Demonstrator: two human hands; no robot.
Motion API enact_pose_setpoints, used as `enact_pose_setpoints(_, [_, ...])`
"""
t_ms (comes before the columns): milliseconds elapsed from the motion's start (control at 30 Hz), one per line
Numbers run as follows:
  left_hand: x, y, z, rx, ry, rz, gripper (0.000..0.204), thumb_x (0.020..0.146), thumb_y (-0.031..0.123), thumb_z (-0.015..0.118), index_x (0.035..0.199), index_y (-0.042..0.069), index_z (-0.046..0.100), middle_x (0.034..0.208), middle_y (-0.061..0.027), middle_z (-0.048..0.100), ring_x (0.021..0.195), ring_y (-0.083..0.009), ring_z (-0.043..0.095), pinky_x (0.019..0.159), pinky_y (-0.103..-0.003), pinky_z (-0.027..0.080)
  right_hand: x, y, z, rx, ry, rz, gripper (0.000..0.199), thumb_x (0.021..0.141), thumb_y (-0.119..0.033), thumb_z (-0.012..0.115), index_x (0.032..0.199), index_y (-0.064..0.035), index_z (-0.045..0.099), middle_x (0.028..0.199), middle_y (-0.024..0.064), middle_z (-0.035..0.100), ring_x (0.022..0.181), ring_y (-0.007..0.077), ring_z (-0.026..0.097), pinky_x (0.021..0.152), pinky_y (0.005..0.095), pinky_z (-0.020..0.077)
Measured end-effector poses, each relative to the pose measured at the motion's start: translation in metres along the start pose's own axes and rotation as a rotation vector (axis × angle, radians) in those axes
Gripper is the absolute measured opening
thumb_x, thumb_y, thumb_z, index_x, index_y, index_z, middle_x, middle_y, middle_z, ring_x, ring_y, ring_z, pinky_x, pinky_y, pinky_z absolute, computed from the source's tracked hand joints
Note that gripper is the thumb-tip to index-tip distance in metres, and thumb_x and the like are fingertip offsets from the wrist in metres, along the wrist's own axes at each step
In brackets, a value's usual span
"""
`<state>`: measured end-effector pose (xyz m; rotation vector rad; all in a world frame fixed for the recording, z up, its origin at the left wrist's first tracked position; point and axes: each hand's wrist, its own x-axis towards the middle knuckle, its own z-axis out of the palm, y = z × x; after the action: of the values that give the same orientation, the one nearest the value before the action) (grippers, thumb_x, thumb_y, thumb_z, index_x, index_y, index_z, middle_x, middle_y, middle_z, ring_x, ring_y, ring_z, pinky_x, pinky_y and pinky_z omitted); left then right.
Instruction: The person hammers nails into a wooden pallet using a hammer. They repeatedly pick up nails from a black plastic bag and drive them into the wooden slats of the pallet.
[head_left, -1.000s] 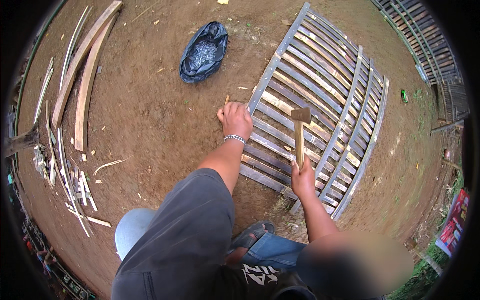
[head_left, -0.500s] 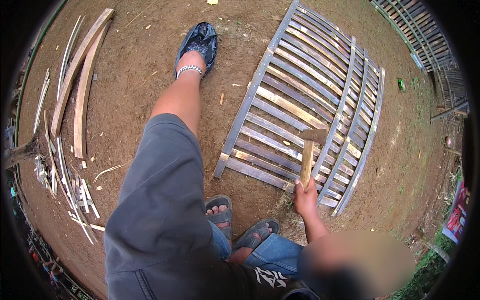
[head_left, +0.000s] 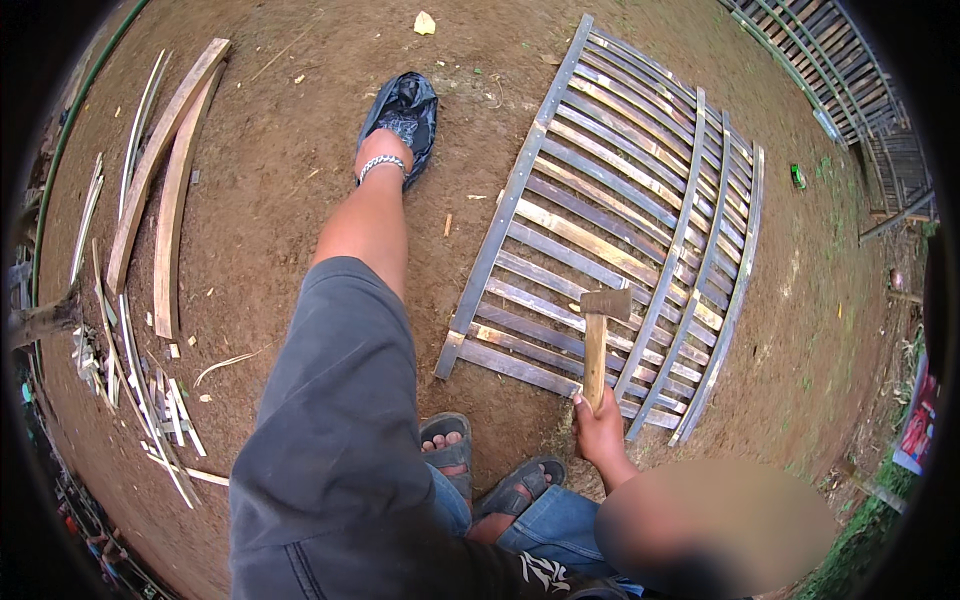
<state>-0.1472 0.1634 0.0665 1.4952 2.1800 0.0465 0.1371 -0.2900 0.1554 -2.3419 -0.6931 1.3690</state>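
My left arm stretches far forward, a chain bracelet on its wrist. My left hand [head_left: 385, 146] is at a crumpled black plastic bag [head_left: 412, 105], which hides the fingers and most of the palm; thin silvery bits show inside it. At the right, my right hand [head_left: 601, 425] is closed round the lower wooden handle of a hammer [head_left: 595, 355]. Its rusty metal head points up and away from me. Beneath the hammer, a slatted wooden panel [head_left: 570, 215] lies on the ground, long strips crossed by several dark rails.
Two long planks [head_left: 172, 210] and thin strips lie at the left, with wood scraps [head_left: 180, 410] nearer. The ground is brown dirt [head_left: 300, 130]. My sandalled feet [head_left: 518, 485] stand below. A slatted structure [head_left: 830, 60] is at the far right. A blurred patch covers the lower right.
The whole view has shifted, so the ground objects appear lower. My right hand has moved slightly left and nearer with the hammer, whose head has turned. My left hand stays at the bag.
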Motion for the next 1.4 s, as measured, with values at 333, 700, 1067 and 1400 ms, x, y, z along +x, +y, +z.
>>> enact_pose_setpoints(333, [0.013, -0.018, 0.005, -0.268, 0.25, 0.161, 0.026, 0.093, 0.027, 0.067, 0.098, 0.002, 0.071, 0.108, -0.0241, 0.072, 0.11, -0.0404, 0.068, 0.092, -0.045, 0.054, 0.008, 0.032, 0.009, 0.006, 0.033, -0.142, 0.028, 0.1, -0.02, 0.065, 0.12, -0.0036, 0.054, 0.075, 0.0067, 0.059, 0.06, 0.0147, 0.058, 0.056, 0.0342, 0.0478])
enact_pose_setpoints(700, [-0.11, 0.005, 0.051, -1.233, 0.124, 0.215, 0.015, 0.094, 0.007, 0.071, 0.103, -0.002, 0.063, 0.089, -0.0103, 0.074, 0.073, -0.0157, 0.072, 0.059, -0.027, 0.056, 0.041, -0.041, 0.027, 0.322, -0.09, -0.129, 0.029, 0.101, -0.014, 0.062, 0.124, -0.0032, 0.047, 0.07, 0.0022, 0.054, 0.053, 0.0122, 0.054, 0.045, 0.0296, 0.0469])
enact_pose_setpoints(1067, [-0.234, -0.027, 0.119, -1.222, 0.004, 0.008, 0.027, 0.094, 0.005, 0.067, 0.117, -0.01, 0.067, 0.108, -0.0143, 0.074, 0.094, -0.0179, 0.072, 0.085, -0.03, 0.057, 0.053, -0.051, 0.035, 0.38, -0.137, -0.149, 0.036, 0.099, -0.013, 0.066, 0.128, -0.0033, 0.047, 0.073, 0.0029, 0.055, 0.052, 0.0124, 0.054, 0.045, 0.0295, 0.0482])
enact_pose_setpoints(1400, [-0.236, -0.019, 0.135, -0.808, 0.349, 0.234, 0.011, 0.087, 0.012, 0.073, 0.093, 0.002, 0.075, 0.1, -0.0139, 0.072, 0.094, -0.0316, 0.068, 0.086, -0.04, 0.053, 0.048, -0.023, 0.032, 0.281, -0.105, -0.057, 0.037, 0.098, -0.017, 0.068, 0.126, -0.0044, 0.048, 0.073, 0.0047, 0.056, 0.054, 0.0134, 0.056, 0.047, 0.0319, 0.0485])
